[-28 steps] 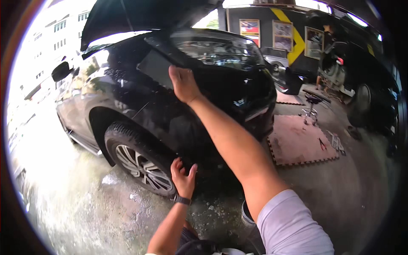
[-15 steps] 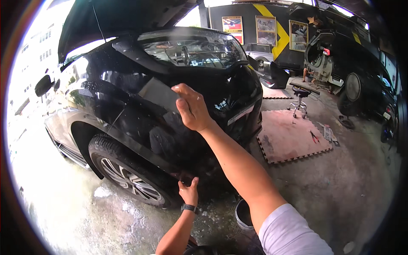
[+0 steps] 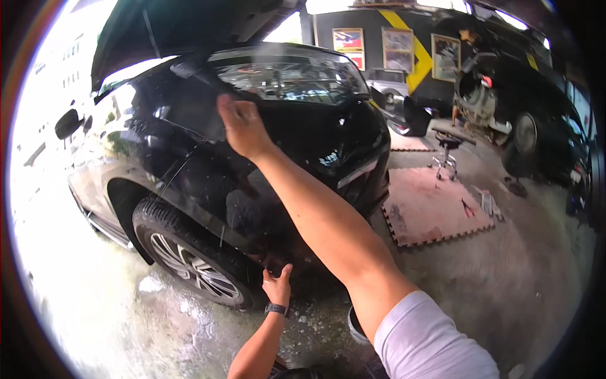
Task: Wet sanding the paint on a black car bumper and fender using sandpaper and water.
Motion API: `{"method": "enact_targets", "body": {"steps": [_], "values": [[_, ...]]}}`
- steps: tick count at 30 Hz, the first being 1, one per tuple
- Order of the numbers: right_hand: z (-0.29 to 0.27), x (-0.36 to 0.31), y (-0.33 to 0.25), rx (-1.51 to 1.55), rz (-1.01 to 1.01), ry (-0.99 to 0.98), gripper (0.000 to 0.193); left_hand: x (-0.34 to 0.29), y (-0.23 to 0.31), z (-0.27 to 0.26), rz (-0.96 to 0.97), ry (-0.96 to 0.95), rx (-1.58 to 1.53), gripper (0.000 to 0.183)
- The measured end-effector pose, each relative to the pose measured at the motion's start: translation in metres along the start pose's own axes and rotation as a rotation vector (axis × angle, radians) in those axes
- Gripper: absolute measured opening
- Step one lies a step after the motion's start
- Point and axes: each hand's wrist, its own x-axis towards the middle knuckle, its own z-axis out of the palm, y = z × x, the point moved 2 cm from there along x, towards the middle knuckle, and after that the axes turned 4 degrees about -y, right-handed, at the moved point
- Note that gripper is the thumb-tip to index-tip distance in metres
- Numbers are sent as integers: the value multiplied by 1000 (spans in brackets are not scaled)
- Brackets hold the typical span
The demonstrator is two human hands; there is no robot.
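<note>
My right hand [image 3: 243, 126] reaches up to the rear corner of a black car [image 3: 303, 139]. Its fingers are bent over a dark, flat rectangular sheet [image 3: 209, 121], blurred by motion and lying along the painted panel above the wheel arch. What the sheet is made of cannot be made out. Lower down, my left hand [image 3: 276, 287], with a dark band on the wrist, touches the lower bumper beside the rear wheel [image 3: 189, 262]. Its thumb and forefinger are spread; the other fingers are partly hidden.
The car's tailgate [image 3: 189, 38] stands raised above. A bucket [image 3: 355, 325] sits partly hidden below my right arm. To the right lie a pinkish foam mat [image 3: 435, 205] with red-handled pliers [image 3: 467, 207] and a wheeled stool [image 3: 446, 155]. Another dark car [image 3: 543, 107] stands beyond. The concrete floor is wet.
My right hand has slid left and up across the panel, carrying the dark sheet. My left hand has stayed nearly in place at the bumper.
</note>
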Motion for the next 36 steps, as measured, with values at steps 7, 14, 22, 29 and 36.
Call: {"method": "enact_targets", "body": {"steps": [7, 14, 22, 29, 36], "values": [[-13, 20, -11, 274, 158, -349, 60, -3, 1, 2, 27, -42, -4, 61], [-93, -73, -6, 301, 407, -539, 49, 11, 31, -49, 249, -244, 322, 49], [-426, -467, -78, 191, 1209, -1334, 58, -27, 206, -31, 669, -569, 217, 7], [-449, -706, -134, -192, 1406, -1454, 37, -222, -58, 181, 1643, -1537, 1083, 22], [-391, -648, -169, -323, 1198, -2020, 28, -263, -239, 242, 766, -1865, 959, 25]]}}
